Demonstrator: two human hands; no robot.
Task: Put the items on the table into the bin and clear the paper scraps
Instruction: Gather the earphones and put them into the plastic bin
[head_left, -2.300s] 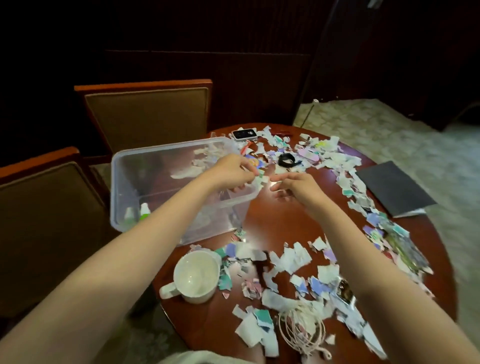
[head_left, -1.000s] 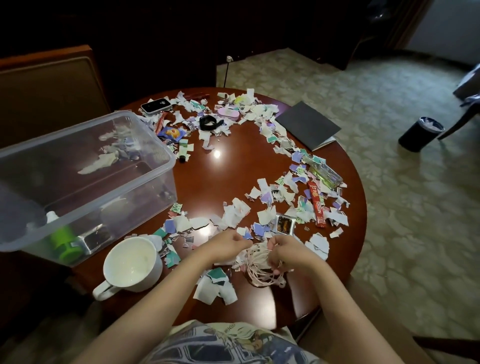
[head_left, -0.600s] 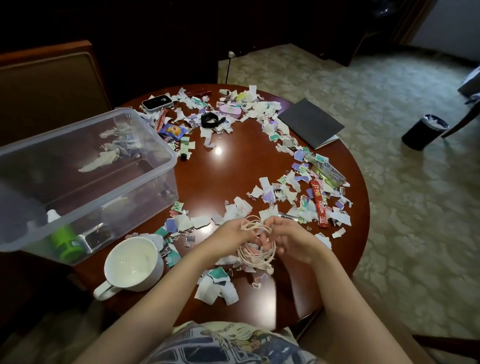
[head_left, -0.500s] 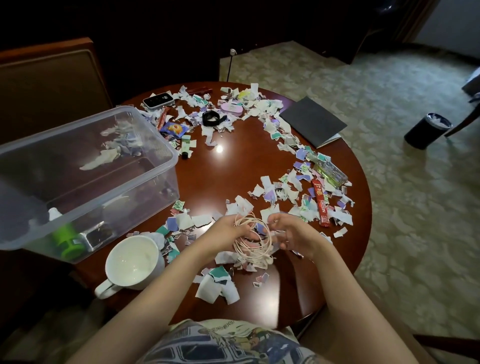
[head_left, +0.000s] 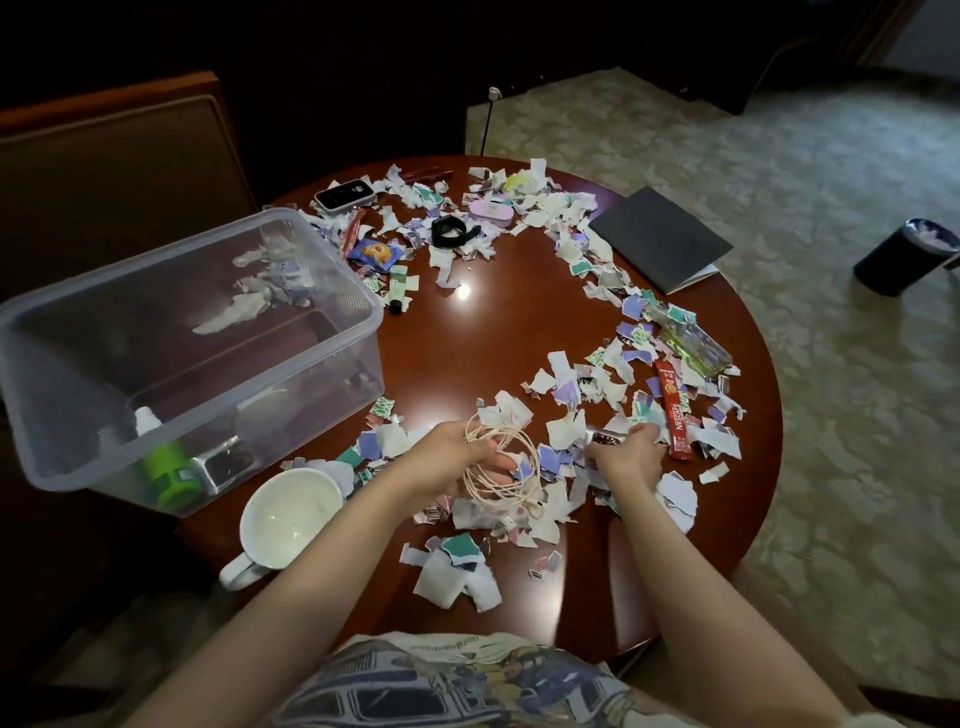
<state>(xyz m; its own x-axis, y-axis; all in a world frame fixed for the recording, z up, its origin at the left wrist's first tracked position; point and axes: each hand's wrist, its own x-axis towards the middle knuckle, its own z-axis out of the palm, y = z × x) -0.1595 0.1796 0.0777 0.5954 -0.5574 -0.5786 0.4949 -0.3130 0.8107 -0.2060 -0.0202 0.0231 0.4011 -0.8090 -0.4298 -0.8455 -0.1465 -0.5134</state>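
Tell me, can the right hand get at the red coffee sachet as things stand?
Probably yes: the right hand is just beside the red coffee sachet, which lies uncovered on the paper scraps; nothing stands between them.

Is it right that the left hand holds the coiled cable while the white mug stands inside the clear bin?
Not quite. The left hand does hold the coiled cable, but the white mug stands on the table, outside the clear bin, by its near corner. The head view shows it.
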